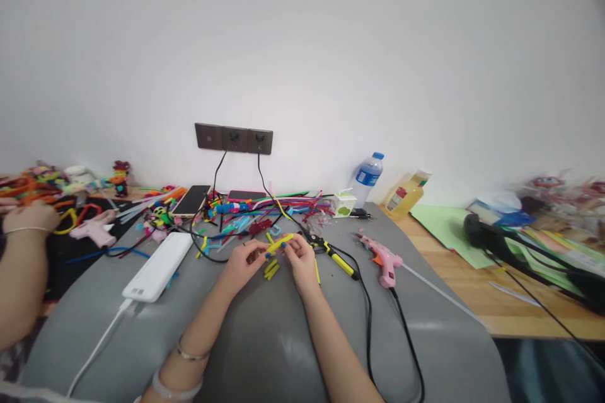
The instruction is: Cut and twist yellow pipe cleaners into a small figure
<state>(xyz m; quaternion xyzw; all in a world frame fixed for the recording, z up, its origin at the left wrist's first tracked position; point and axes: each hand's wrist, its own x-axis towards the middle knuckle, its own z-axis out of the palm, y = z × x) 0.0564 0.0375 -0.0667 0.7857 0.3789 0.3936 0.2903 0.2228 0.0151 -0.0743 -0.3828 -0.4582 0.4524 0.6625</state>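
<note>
My left hand (244,261) and my right hand (301,259) meet over the grey mat (265,340), both pinched on a short yellow pipe-cleaner piece (280,242) held between them. More cut yellow pieces (271,269) lie on the mat just below my fingers. A yellow-handled cutter (333,253) rests right of my right hand. Further right stands a pink glue gun (385,261) with a black cord.
A white power bank (158,266) lies left. Coloured pipe cleaners (265,211), two phones and cables crowd the back. A water bottle (367,179) and juice bottle (405,193) stand by the wall. Another person's arm (21,264) reaches in at the left near a second pink glue gun (94,230).
</note>
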